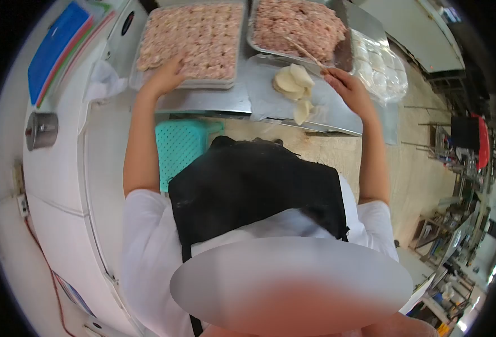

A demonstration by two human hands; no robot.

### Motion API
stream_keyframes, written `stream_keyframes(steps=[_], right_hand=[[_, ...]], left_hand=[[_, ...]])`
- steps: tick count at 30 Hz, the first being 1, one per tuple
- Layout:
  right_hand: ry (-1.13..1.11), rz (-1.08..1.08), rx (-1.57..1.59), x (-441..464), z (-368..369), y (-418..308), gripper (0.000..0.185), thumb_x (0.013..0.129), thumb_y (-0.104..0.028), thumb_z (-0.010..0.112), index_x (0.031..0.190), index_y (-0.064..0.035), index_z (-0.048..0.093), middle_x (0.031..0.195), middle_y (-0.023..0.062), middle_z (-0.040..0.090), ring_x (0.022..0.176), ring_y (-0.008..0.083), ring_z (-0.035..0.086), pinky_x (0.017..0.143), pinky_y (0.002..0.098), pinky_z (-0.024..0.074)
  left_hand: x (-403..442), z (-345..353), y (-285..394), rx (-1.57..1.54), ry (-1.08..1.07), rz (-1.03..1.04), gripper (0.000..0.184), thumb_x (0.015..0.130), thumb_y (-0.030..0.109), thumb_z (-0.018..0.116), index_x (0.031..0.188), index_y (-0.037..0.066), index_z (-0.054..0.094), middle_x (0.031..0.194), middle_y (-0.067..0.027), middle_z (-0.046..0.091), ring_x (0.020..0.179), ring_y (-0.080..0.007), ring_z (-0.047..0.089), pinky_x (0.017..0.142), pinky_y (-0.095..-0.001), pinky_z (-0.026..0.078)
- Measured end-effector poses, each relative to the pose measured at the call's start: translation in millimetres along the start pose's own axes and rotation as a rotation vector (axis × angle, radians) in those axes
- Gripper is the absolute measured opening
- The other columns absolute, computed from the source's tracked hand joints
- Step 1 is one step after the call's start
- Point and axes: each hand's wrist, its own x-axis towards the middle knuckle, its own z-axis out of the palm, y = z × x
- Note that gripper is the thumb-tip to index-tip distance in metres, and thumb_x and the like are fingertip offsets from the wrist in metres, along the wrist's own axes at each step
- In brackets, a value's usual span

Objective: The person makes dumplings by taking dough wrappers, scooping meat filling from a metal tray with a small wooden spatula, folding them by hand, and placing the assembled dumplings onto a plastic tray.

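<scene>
My left hand (166, 77) reaches over the near left edge of a clear tray (238, 59) packed with rows of small meat-topped dumplings (194, 36). Its fingers look apart and touch or hover just above the dumplings; nothing shows between them. A thin wooden stick (304, 49) is gripped in my right hand (344, 87), its far end at the pinkish ground meat (293, 22) in a metal pan (346, 48). Beside the right hand, pale round wrappers (290, 83) lie in a loose overlapping pile, several of them folded over the counter's near side.
A clear plastic bag (380, 67) of white rounds lies right of the pan. A turquoise perforated stool or crate (180, 146) stands under the metal counter (203, 102). White appliance doors (104, 151) line the left, with a metal cup (41, 131). Racks (450, 230) stand far right.
</scene>
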Motion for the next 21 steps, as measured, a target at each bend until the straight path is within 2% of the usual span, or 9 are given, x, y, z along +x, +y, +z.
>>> stream_keyframes(steps=[1,2,4,7,11,13,16,18,21], right_hand=[[-0.003,-0.061,-0.081,6,-11,8,0.034,0.096,-0.027,0.055,0.118,-0.0028,0.062,0.091,0.0085,0.069,0.082,0.017,0.063,0.072,0.0317,0.0477],[-0.036,-0.013,-0.271,13,-27,16,0.033,0.094,-0.03,0.056,0.113,-0.0043,0.065,0.095,0.0146,0.069,0.088,0.0263,0.066,0.075,0.0379,0.0492],[-0.096,0.074,-0.618,27,-61,21,0.032,0.089,-0.033,0.059,0.1,-0.0044,0.067,0.091,0.0171,0.068,0.086,0.0312,0.065,0.073,0.0399,0.0495],[-0.094,0.096,-0.94,51,-101,34,0.027,0.083,-0.031,0.062,0.081,-0.0043,0.069,0.08,0.0164,0.067,0.08,0.0331,0.064,0.069,0.0436,0.0495],[-0.028,-0.074,-0.997,92,-91,74,0.017,0.078,-0.021,0.063,0.075,-0.0053,0.069,0.076,0.0138,0.068,0.076,0.0321,0.067,0.062,0.0424,0.0526],[-0.007,-0.357,-0.917,90,-58,98,0.018,0.078,-0.019,0.059,0.071,-0.006,0.069,0.075,0.0141,0.068,0.072,0.0321,0.068,0.06,0.0426,0.0535],[-0.116,-0.375,-0.867,63,-36,98,0.017,0.077,-0.015,0.056,0.07,-0.0056,0.069,0.073,0.0151,0.067,0.069,0.0317,0.068,0.06,0.0422,0.054],[-0.196,-0.368,-0.874,53,-40,101,0.017,0.077,-0.015,0.057,0.07,-0.0048,0.069,0.073,0.0148,0.067,0.069,0.031,0.068,0.06,0.0412,0.0542],[-0.183,-0.319,-0.855,67,-100,96,0.017,0.077,-0.015,0.057,0.071,-0.0048,0.069,0.073,0.0148,0.068,0.07,0.0311,0.068,0.059,0.0406,0.0541]], left_hand=[[-2,-4,12,0.068,0.008,-0.023,0.068,0.078,0.013,0.063,0.141,0.005,0.038,0.129,-0.0218,0.053,0.112,-0.0308,0.057,0.098,-0.0364,0.043],[-2,-7,35,0.064,0.026,-0.044,0.066,0.079,0.012,0.063,0.14,0.006,0.039,0.129,-0.0206,0.053,0.11,-0.0301,0.058,0.097,-0.0364,0.044],[3,-6,90,0.057,0.067,-0.091,0.062,0.081,0.011,0.062,0.14,0.009,0.041,0.13,-0.018,0.053,0.107,-0.0286,0.059,0.094,-0.0364,0.045],[22,26,152,-0.155,0.127,0.332,0.05,0.084,0.01,0.061,0.132,0.011,0.05,0.123,-0.0152,0.057,0.103,-0.0287,0.059,0.088,-0.0367,0.046],[60,91,210,-0.313,-0.004,0.352,0.035,0.086,0.016,0.062,0.119,0.009,0.059,0.114,-0.0139,0.059,0.107,-0.0301,0.056,0.093,-0.0367,0.045],[78,128,221,-0.291,-0.047,0.369,0.028,0.084,0.015,0.063,0.111,0.008,0.062,0.106,-0.013,0.06,0.105,-0.03,0.056,0.092,-0.0373,0.045],[82,162,230,-0.121,0.024,0.475,0.027,0.079,0.012,0.065,0.105,0.008,0.064,0.1,-0.0121,0.059,0.102,-0.0305,0.055,0.09,-0.0393,0.044],[73,164,236,-0.023,-0.077,0.493,0.025,0.076,0.01,0.065,0.102,0.008,0.064,0.099,-0.0112,0.058,0.097,-0.0303,0.055,0.087,-0.0397,0.045],[50,175,233,-0.014,-0.215,0.54,0.022,0.074,0.01,0.066,0.096,0.008,0.065,0.098,-0.0093,0.058,0.096,-0.0298,0.054,0.083,-0.0404,0.046]])
